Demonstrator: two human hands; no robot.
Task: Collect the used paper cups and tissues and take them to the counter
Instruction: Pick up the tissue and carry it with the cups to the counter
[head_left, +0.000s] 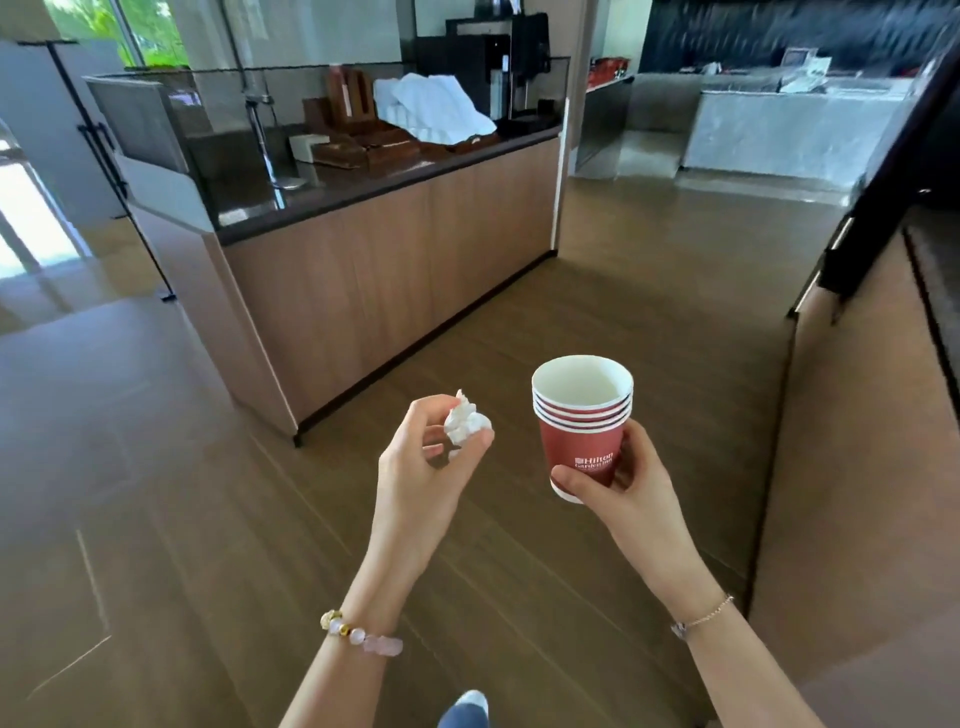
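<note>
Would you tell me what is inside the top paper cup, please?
Nothing shows inside the top cup but white lining; the near wall hides its lowest part, and the nested cups show only rims.

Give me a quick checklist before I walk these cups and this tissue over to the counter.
1. Stack of cups held in the right hand, fingers curled round the lowest cup: ok.
2. Tissue pinched in the left hand: ok.
3. Top cup empty, so nothing can spill: ok; the cups nested under it, cannot tell.
4. Floor between you and the counter free of obstacles: ok.
5. Bare spot on the counter reachable from this side: cannot tell, since a glass screen stands along its edge.
</note>
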